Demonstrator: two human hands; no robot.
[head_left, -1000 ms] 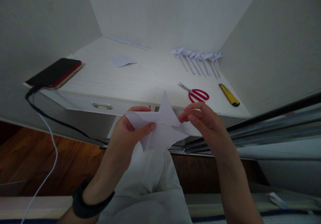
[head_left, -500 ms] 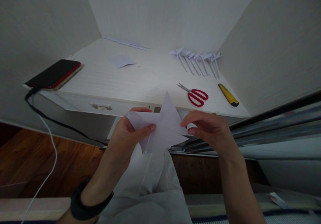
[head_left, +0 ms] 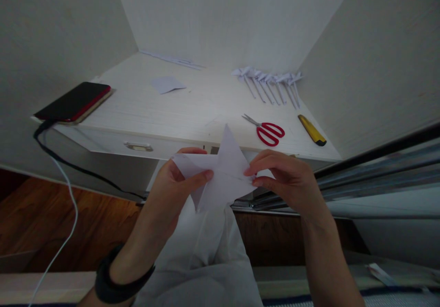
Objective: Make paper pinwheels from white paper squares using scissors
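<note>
Above my lap, in front of the desk edge, is a white sheet of paper (head_left: 225, 178) with cut, pointed flaps. My left hand (head_left: 175, 185) grips its left side, thumb on top and the other fingers beneath. At the right side, the thumb and forefinger of my right hand (head_left: 280, 174) pinch a flap's edge. One pointed corner of the paper sticks up toward the desk. Beyond it on the desk lie scissors (head_left: 270, 132) with red handles, their blades nearly together.
Several white paper pinwheels (head_left: 271, 84) on sticks lie in a row at the back right. A yellow utility knife (head_left: 312, 130) rests by the right wall. Further left are a paper square (head_left: 167, 84), thin paper sticks (head_left: 172, 60) and a phone (head_left: 74, 101) with a cable (head_left: 82, 172).
My right hand's thumb and forefinger have closed onto the paper's right flap, moving slightly left. That flap's point is now between the fingers. The left hand holds nearly still.
</note>
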